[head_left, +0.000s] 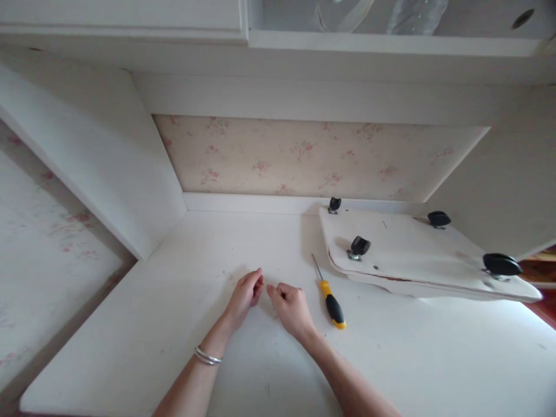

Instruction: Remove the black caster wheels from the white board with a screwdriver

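My left hand (246, 295) rests near the middle of the white desktop, its fingers curled closed and a silver bangle on the wrist. Just to its right, with a narrow gap between them, my right hand (292, 306) is closed in a loose fist. No object shows in either hand. Nearest the right hand lies a screwdriver (333, 307) with a yellow and black handle, its shaft pointing away from me. Beyond it is a white board (403, 240) with rounded corners, lying flat with black casters (359, 247) upward at its corners.
The desktop (130, 336) is bounded by a left side panel (99, 133), a right panel (499, 174) and a back wall with floral paper (278, 153). A shelf (391, 43) overhangs the back, with a clear plastic item (417, 16) on it.
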